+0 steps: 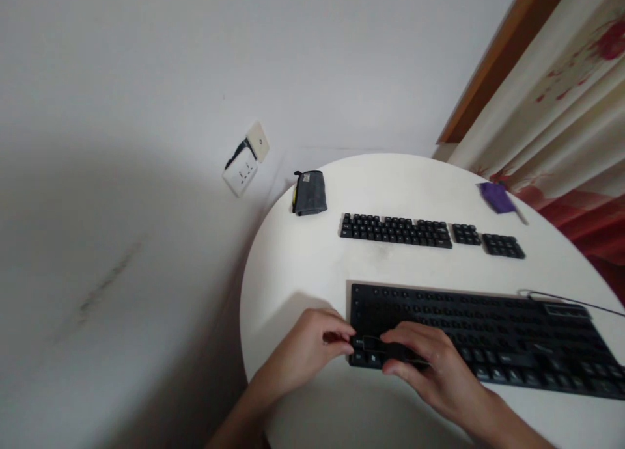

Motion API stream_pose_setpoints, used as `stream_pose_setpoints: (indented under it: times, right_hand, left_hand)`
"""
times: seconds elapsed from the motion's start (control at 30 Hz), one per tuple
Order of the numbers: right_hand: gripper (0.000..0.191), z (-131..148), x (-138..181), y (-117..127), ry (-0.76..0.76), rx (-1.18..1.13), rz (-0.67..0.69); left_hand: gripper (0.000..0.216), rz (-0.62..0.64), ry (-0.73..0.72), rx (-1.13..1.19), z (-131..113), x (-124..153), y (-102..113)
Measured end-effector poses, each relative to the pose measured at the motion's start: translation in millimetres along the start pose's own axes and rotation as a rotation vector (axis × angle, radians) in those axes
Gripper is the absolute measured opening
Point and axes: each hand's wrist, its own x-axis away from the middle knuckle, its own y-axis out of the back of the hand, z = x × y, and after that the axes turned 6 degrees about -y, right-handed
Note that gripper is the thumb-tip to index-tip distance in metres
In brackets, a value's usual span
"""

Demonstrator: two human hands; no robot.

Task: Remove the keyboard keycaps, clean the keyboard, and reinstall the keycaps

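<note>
A black keyboard [517, 358] lies on the white table, most of its keycaps off and only the lower rows still capped. At its lower left corner, my left hand [315, 338] pinches the left end of a wide black keycap [359, 341] between thumb and fingertips. My right hand [434, 361] is closed on the black handle of a keycap puller [395, 351]. The puller's thin wire loop reaches left over the same keycap. What lies under my right palm is hidden.
Loose keycaps [395, 231] stand in rows behind the keyboard, with two smaller blocks of keycaps [466, 234] to their right. A folded grey cloth [311, 194] lies at the back left. A brush with a purple cover [497, 197] rests at the right. The cable [566, 298] runs off right.
</note>
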Motion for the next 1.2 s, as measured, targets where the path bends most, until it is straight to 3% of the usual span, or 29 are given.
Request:
stream_pose_setpoints:
  times: [0.33,0.53,0.77,1.0,1.2]
  right_hand:
    - [0.023,19.7,-10.3,-17.3,-0.074,-0.038,-0.002]
    - [0.017,34.9,-21.8,-22.2,-0.048,0.031,0.106]
    - [0.016,35.0,-20.7,-22.4,-0.098,0.097,0.077]
    - [0.016,17.6,-13.8,-34.0,-0.111,0.04,-0.029]
    - [0.017,15.5,-13.8,-39.2,-0.114,0.0,-0.097]
  left_hand:
    - [0.01,-0.029,-0.107,0.006,3.0,4.1,-4.5]
    - [0.011,-0.055,-0.128,-0.015,0.2,6.8,-7.5]
    - [0.009,-0.128,-0.127,-0.003,2.7,8.1,-12.0]
    - [0.015,-0.114,-0.093,0.046,4.3,7.2,-13.5]
    - [0.009,-0.144,-0.113,-0.019,4.3,6.9,-17.5]
